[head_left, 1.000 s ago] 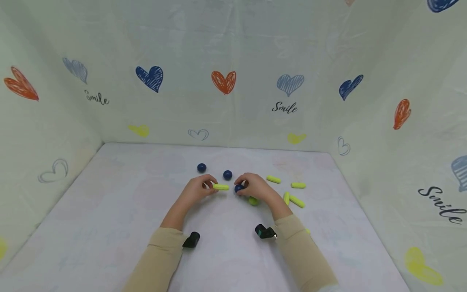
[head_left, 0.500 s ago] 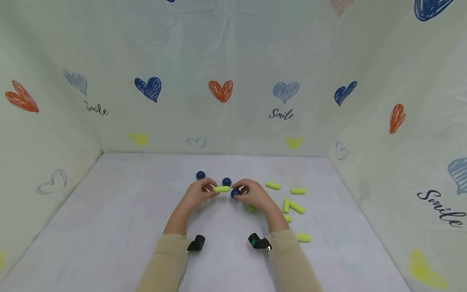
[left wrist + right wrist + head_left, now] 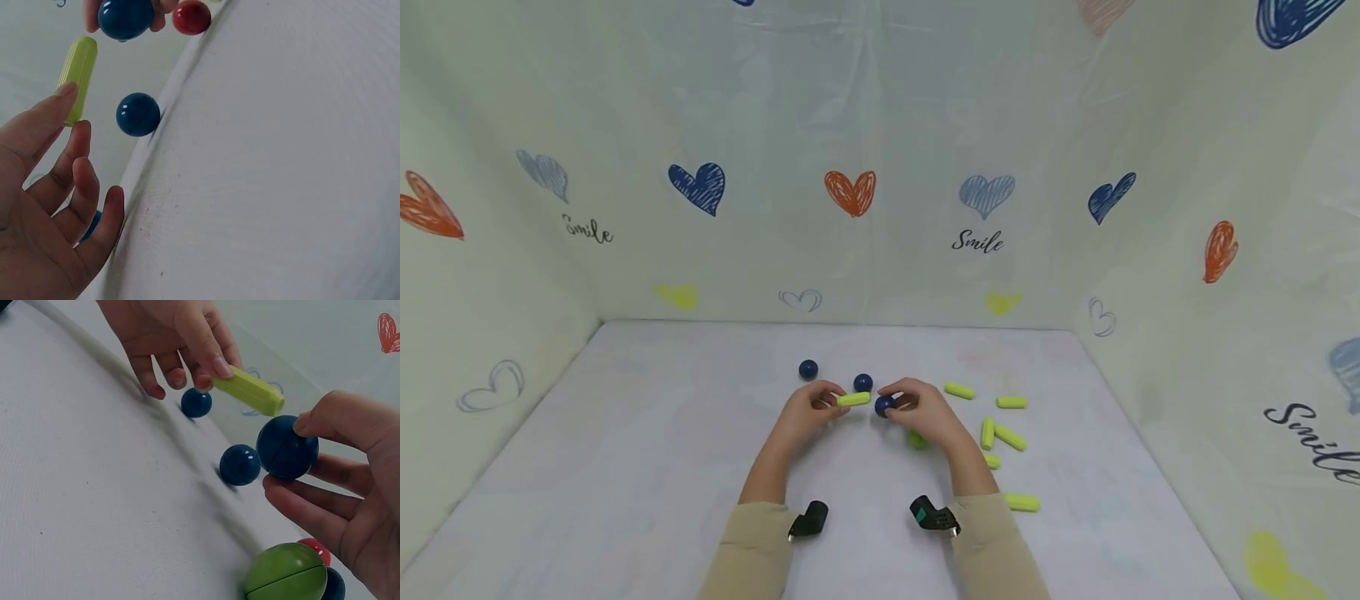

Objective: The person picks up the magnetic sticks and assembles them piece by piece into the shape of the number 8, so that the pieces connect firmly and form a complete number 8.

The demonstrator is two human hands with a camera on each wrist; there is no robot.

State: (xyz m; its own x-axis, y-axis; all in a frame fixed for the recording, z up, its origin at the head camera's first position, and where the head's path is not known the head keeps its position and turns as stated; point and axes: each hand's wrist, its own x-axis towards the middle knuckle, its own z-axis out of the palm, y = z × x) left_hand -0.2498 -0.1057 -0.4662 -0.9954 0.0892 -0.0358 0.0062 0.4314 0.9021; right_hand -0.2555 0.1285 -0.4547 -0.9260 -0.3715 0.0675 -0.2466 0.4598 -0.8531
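My left hand (image 3: 806, 414) pinches a short ribbed yellow-green rod (image 3: 853, 400) near one end, between thumb and index finger. The rod's free end points at a dark blue ball (image 3: 884, 406), which my right hand (image 3: 929, 412) holds between thumb and fingertips. A thin seam shows round this ball (image 3: 287, 447) in the right wrist view. Only a narrow gap separates rod and ball in the head view. Just behind them on the table lies a second dark blue ball (image 3: 862, 382). Another blue ball (image 3: 808, 369) sits beyond my left hand.
Several loose yellow-green rods (image 3: 1011, 438) lie right of my right hand. Under that hand is a green ball (image 3: 917, 439), partly covered. Close by it, a red ball (image 3: 317, 550) and one more blue ball (image 3: 335, 585) show in the right wrist view. A patterned curtain surrounds the white table (image 3: 685, 467).
The head view has tilted, so the table sits lower in it. My right hand has brought its blue ball slightly left, closer to the rod. Both hands keep their holds.
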